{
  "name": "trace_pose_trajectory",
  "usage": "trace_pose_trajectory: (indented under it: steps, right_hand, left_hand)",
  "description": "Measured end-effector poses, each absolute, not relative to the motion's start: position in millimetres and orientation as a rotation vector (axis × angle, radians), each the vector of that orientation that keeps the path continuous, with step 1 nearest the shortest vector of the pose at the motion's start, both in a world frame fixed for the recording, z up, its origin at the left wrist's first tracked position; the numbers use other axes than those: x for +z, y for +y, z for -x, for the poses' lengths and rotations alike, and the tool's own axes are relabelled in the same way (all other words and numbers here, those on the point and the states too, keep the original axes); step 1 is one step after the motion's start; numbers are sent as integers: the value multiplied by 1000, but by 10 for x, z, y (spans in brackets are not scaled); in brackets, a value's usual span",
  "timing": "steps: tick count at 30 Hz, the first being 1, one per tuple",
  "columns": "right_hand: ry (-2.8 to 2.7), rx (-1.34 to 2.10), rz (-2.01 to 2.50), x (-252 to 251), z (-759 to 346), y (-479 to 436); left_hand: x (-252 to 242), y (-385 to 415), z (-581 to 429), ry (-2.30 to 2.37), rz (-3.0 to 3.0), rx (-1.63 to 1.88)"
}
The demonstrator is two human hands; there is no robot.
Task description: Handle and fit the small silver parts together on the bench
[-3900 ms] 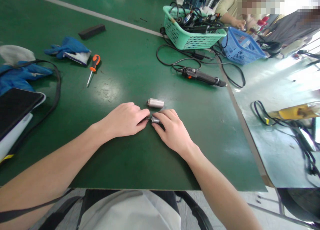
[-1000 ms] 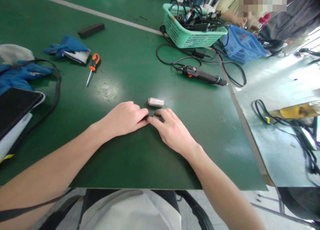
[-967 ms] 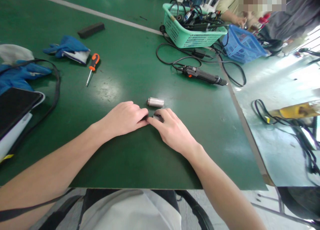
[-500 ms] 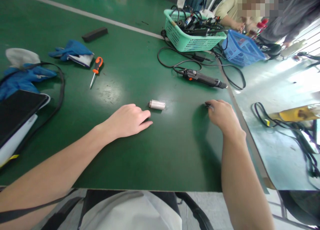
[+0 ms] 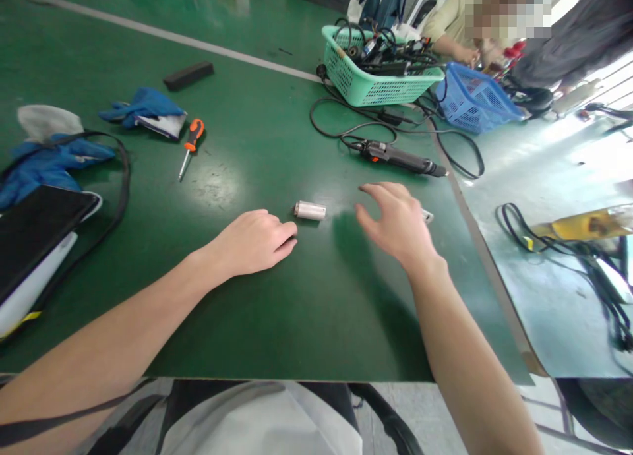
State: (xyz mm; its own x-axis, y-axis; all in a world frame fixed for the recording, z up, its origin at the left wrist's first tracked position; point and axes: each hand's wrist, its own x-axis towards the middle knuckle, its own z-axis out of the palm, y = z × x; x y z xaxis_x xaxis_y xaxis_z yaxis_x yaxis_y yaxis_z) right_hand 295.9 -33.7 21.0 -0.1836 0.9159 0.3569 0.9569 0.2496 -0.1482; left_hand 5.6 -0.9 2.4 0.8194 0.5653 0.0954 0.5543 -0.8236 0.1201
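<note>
A small silver metal cylinder point(image 5: 310, 210) lies on its side on the green table point(image 5: 277, 323). Just left of it and nearer to me, my left hand point(image 5: 260, 242) rests on the tabletop, its fingers curled and its thumb close to the index finger, with nothing visible in it. My right hand point(image 5: 393, 221) is to the right of the cylinder, apart from it, thumb and fingers spread and holding nothing. A small light-coloured metal piece point(image 5: 427, 215) shows past the right edge of that hand, partly hidden by it.
A black electric screwdriver point(image 5: 400, 158) with its cord lies behind my right hand. Farther back stand a green basket point(image 5: 366, 89) of cables and a blue basket point(image 5: 465, 115). An orange-handled screwdriver point(image 5: 192, 142), blue gloves point(image 5: 153, 109) and a black phone point(image 5: 42, 227) are leftward. Another person sits beyond the baskets.
My right hand has let go of the small metal piece, moved left toward the cylinder and opened. My left hand stays in place, its thumb and index finger drawn slightly closer together.
</note>
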Motion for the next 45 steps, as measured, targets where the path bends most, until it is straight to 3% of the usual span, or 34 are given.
trace_pose_trajectory:
  steps: [5, 14, 45]
  right_hand:
    - [-2494, 63, 1531, 201, -2133, -199]
    - [-2411, 351, 1475, 197, -2149, -663]
    - [-2263, 385, 1362, 8, -2178, -747]
  left_hand:
    - [32, -6, -53, 891, -2939, 289]
    - [102, -58, -26, 904, -2895, 268]
    - [62, -33, -44, 874, -2953, 258]
